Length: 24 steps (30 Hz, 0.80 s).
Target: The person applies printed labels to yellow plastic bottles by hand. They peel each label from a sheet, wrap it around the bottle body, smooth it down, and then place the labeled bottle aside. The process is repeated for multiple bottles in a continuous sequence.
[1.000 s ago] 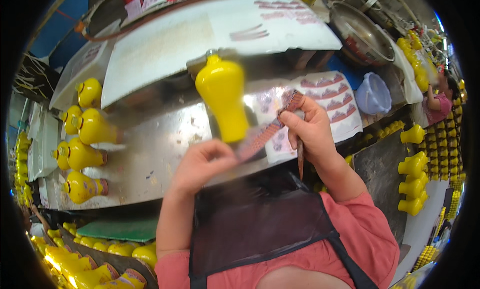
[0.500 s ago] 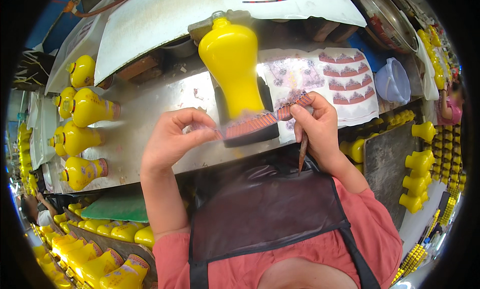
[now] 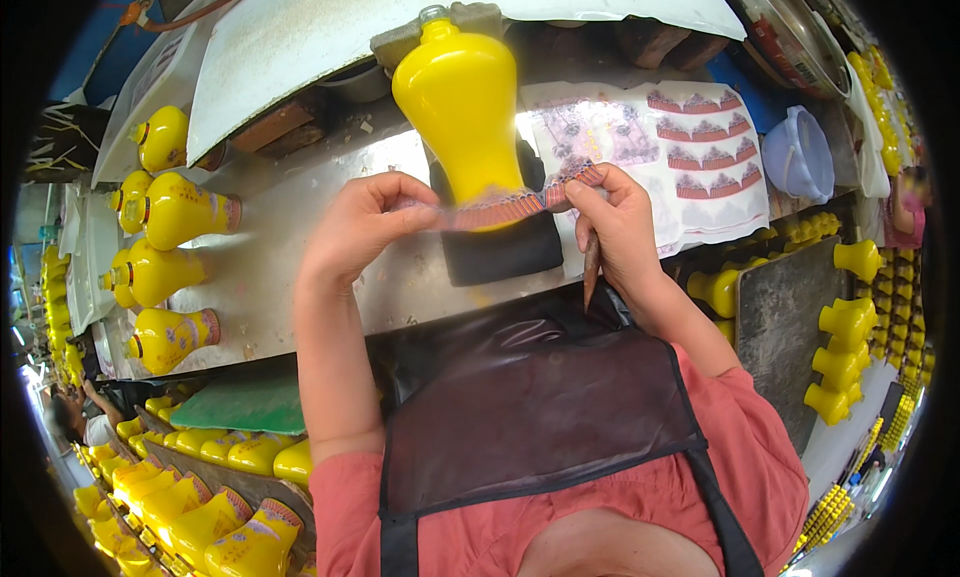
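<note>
A yellow bottle (image 3: 455, 102) lies in front of me, its clear neck away from me on a grey rest (image 3: 395, 43) and its base near a black pad (image 3: 500, 256). Across the base end stretches a patterned red-and-blue decal strip (image 3: 492, 214). Thumb and fingers of my left hand (image 3: 372, 222) pinch the strip's left end. Its right end is pinched in my right hand (image 3: 612, 209), which also keeps a brown pointed tool (image 3: 591, 269) tucked under the fingers, tip toward me. The strip seems to lie against or just over the bottle; the exact contact is hard to tell.
Several decorated yellow bottles (image 3: 180, 212) lie at the table's left. A decal sheet (image 3: 715, 192) is spread right of the pad, beside a pale blue bucket (image 3: 798, 157). Below left, more bottles fill racks near a green board (image 3: 245, 405). A dark board (image 3: 785, 337) stands at right.
Both hands have moved slightly away from me with the decal strip, which now sits further up over the bottle's base end. My grip at both ends is unchanged.
</note>
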Tool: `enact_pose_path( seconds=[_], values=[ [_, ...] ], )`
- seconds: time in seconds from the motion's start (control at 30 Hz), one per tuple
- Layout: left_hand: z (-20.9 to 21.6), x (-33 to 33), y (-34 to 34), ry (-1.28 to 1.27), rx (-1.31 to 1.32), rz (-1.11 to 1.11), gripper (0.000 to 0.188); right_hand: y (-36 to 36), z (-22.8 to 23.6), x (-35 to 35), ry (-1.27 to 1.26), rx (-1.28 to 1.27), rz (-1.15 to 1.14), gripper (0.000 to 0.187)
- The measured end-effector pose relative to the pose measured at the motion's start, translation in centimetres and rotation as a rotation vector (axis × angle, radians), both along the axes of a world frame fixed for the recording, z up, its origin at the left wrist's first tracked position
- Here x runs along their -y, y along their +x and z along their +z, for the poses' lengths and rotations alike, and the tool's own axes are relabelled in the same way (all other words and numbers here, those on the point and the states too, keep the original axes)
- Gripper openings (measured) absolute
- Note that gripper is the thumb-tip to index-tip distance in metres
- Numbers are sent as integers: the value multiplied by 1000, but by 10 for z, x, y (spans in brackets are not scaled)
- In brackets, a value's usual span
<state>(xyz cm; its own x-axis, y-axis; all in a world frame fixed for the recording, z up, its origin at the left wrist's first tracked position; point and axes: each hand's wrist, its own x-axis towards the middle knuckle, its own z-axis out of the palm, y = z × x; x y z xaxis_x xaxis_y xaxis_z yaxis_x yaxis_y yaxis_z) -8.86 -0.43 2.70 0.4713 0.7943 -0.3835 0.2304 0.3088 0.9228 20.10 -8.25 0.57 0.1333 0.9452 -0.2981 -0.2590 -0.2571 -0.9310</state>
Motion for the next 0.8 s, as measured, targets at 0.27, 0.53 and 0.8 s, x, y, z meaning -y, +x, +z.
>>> enact_pose_path(
  seconds=[0.27, 0.53, 0.8],
  values=[
    [-22, 20, 23, 637, -429, 230, 35, 16, -8, -24, 106, 428, -86, 34],
    [-36, 48, 72, 573, -186, 362, 85, -9, 35, -31, 259, 577, 421, 77],
    [-43, 52, 85, 453, 235, 422, 81, -21, 44, -38, 216, 614, 405, 89]
  ],
)
